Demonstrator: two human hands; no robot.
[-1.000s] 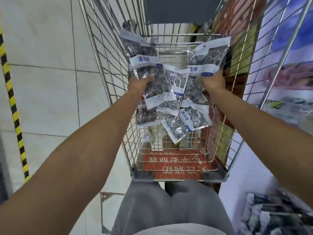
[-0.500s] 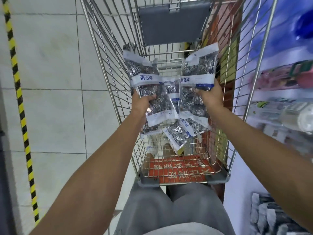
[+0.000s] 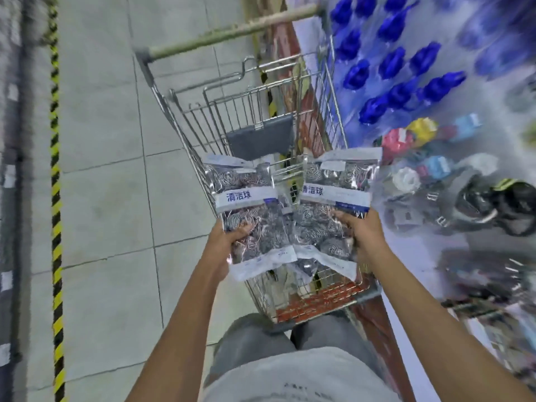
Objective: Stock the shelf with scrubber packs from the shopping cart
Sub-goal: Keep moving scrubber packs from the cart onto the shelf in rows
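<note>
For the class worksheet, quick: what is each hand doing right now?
Left hand: holds a clear plastic scrubber pack with a white-and-blue label.
Right hand: holds a second such pack.

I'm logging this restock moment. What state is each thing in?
left hand: grips the lower part of the left scrubber pack
right hand: grips the right scrubber pack
left scrubber pack: sealed, held upright above the cart
right scrubber pack: sealed, held up, tilted slightly
shopping cart: child seat flap folded, at least one pack still inside
shelf: stocked with blue bottles, blurred
</note>
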